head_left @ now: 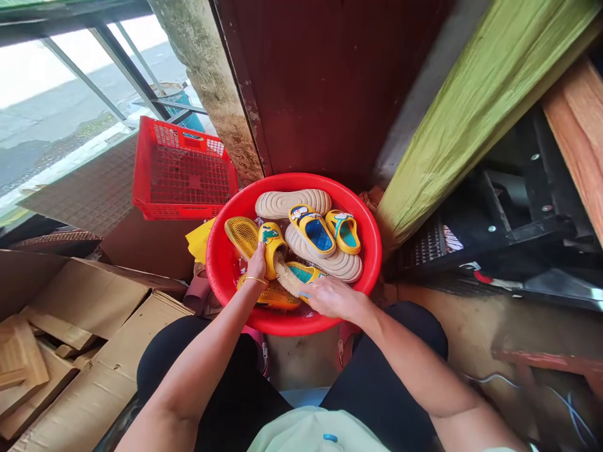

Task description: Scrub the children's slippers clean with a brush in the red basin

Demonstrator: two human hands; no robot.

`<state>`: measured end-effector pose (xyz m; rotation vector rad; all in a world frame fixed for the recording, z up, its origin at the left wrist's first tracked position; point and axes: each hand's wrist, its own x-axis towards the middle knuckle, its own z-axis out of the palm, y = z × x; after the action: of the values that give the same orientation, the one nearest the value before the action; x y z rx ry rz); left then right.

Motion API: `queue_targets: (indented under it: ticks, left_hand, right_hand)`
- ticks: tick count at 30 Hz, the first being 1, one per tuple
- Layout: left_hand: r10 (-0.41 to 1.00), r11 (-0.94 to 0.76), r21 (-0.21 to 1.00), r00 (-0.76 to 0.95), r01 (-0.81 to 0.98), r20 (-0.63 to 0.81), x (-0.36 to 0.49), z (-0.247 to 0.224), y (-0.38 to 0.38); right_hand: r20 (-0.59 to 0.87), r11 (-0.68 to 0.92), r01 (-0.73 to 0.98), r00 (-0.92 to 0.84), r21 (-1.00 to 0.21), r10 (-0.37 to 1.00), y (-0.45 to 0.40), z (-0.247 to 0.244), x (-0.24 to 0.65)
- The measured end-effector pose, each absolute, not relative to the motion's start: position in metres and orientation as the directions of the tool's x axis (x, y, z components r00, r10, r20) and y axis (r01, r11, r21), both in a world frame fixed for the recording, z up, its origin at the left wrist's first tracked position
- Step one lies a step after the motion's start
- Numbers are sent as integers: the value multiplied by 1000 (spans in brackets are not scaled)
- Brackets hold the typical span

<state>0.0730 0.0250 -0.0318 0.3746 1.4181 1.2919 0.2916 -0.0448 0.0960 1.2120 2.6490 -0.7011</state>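
Note:
A red basin [372, 263] in front of my knees holds several slippers and some water. My left hand [255, 262] is closed on a small yellow slipper [271, 242] with a green figure on its strap. In my right hand [330, 295] is a scrub brush [288, 278], its pale bristles against the opening of that slipper. Two more small yellow slippers, one with a blue insole [318, 233] and one with a teal insole [347, 232], rest at the right. Beige soles [294, 202] face up at the back. A yellow textured sole [242, 237] lies at the left.
Behind the basin stands a dark red door [325, 88]. A red plastic crate [183, 166] is at the back left, and a cardboard box [108, 307] with wood pieces at the left. A green curtain [461, 119] hangs at the right, beside a wooden bench [546, 351].

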Motion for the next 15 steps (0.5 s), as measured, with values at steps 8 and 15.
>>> queue_targets:
  ticks: [8, 15]
  left_hand:
    - [738, 403, 665, -207, -629, -642, 72, -16, 30]
    - [720, 461, 605, -125, -650, -683, 73, -12, 25]
  right_hand:
    - [-266, 175, 506, -679, -844, 684, -27, 82, 331]
    - [-170, 191, 544, -543, -817, 822, -30, 56, 292]
